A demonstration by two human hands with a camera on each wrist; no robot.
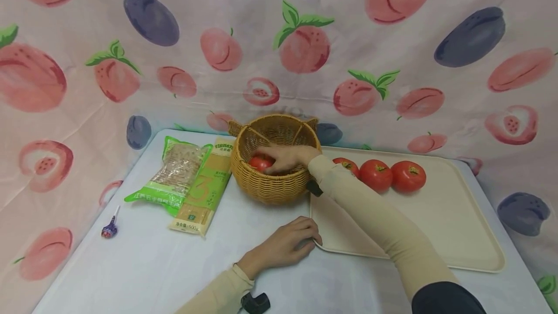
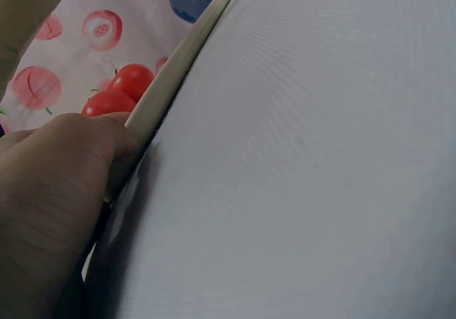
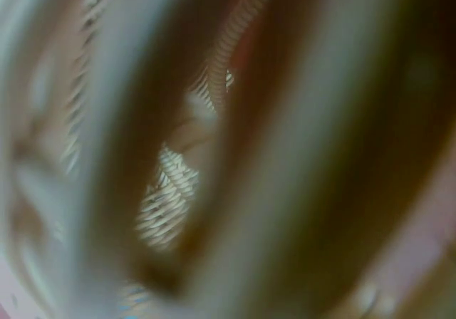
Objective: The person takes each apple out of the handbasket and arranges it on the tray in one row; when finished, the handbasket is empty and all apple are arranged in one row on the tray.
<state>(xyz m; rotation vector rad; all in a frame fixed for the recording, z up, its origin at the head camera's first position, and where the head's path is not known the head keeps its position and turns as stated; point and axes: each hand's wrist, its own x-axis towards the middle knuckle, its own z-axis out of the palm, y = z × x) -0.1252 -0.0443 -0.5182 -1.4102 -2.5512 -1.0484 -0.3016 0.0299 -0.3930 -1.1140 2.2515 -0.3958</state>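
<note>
My right hand [image 1: 285,158] reaches down inside a woven wicker basket [image 1: 272,190] and grips a red tomato [image 1: 259,163], part of it covered by the fingers. The right wrist view is blurred and shows mostly the basket weave [image 3: 169,198]. At the near left corner of a beige tray [image 1: 453,227], my left hand [image 1: 285,243] holds the rim with curled fingers. In the left wrist view the same hand [image 2: 60,184] lies against the tray edge [image 2: 171,77]. Three tomatoes [image 1: 376,176] sit in a row along the tray's far side, the leftmost partly behind the right sleeve.
Left of the basket lie a clear and green bag of dry food [image 1: 176,171] and a flat noodle packet [image 1: 205,188], overlapping. A wrapped lollipop [image 1: 110,227] lies near the table's left edge. A fruit-print cloth [image 1: 261,62] hangs behind the white table [image 1: 144,265].
</note>
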